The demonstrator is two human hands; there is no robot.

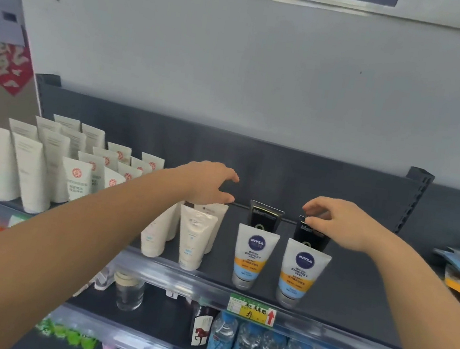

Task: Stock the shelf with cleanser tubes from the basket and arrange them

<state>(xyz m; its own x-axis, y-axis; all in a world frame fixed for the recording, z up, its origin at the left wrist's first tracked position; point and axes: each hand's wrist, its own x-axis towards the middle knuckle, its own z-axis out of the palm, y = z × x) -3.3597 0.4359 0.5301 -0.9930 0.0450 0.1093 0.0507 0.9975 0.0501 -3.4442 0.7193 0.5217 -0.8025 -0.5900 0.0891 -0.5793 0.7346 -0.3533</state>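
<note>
Your one head-worn wide-angle camera faces forward and down at the dark grey metal shelf [342, 295]. It looks from close above.

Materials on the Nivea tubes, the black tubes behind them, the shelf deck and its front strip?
Nivea tubes: likely soft plastic, satin white printed body, silvery-grey cap; black tubes: probably the same, glossier, with glints on the face; shelf deck: looks like painted metal, matte dark grey, and the slotted upright suggests steel; front strip: clear glossy plastic, showing highlights.

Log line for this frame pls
phase: arranging | left hand: open above white tubes | right hand: pinches right black tube | Nivea tubes: upright in front
</note>
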